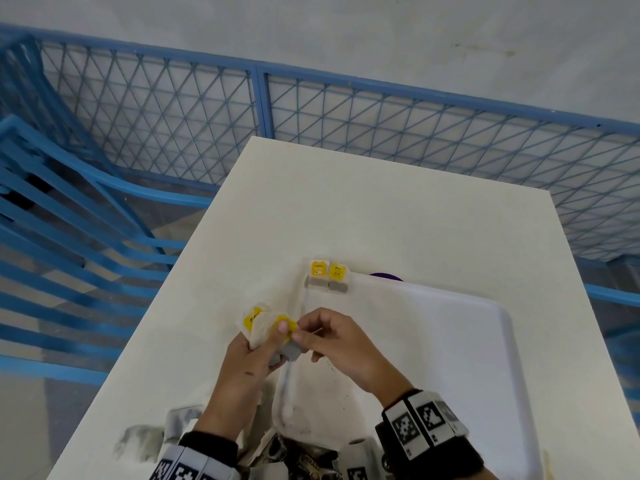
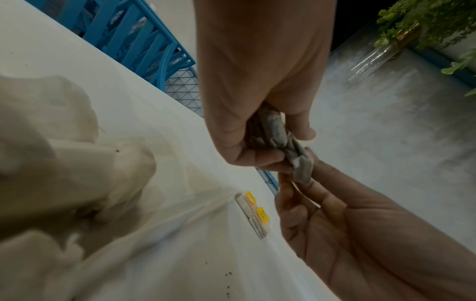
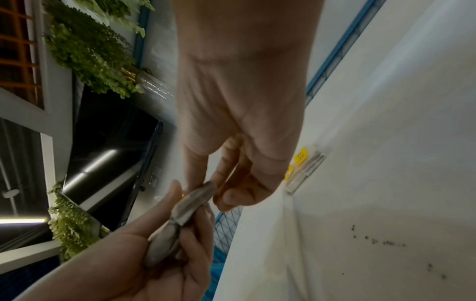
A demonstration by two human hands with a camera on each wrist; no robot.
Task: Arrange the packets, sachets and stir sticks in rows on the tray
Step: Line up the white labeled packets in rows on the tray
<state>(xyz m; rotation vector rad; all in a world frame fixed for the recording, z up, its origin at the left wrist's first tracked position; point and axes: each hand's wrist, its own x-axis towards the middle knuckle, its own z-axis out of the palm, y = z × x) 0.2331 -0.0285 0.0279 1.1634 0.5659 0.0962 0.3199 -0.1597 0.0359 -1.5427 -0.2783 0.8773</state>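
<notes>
My left hand point(image 1: 277, 344) grips a small bundle of packets point(image 1: 259, 322) with yellow labels and grey bodies, just left of the white tray point(image 1: 433, 341). My right hand point(image 1: 304, 337) pinches the nearest packet of the bundle point(image 1: 291, 351) at its edge. The left wrist view shows the grey packets point(image 2: 278, 132) clamped in my left hand point(image 2: 283, 146), with my right hand point(image 2: 296, 175) on their tip. From the right wrist, my right hand point(image 3: 206, 189) meets the packet point(image 3: 190, 203). Two yellow-labelled packets point(image 1: 327, 275) lie side by side in the tray's far left corner.
More packets and sachets point(image 1: 304, 459) lie piled at the table's near edge, with grey sachets point(image 1: 142, 441) to their left. A purple object point(image 1: 386, 276) peeks out behind the tray. A blue mesh fence point(image 1: 415, 133) and blue chairs point(image 1: 69, 220) border the table.
</notes>
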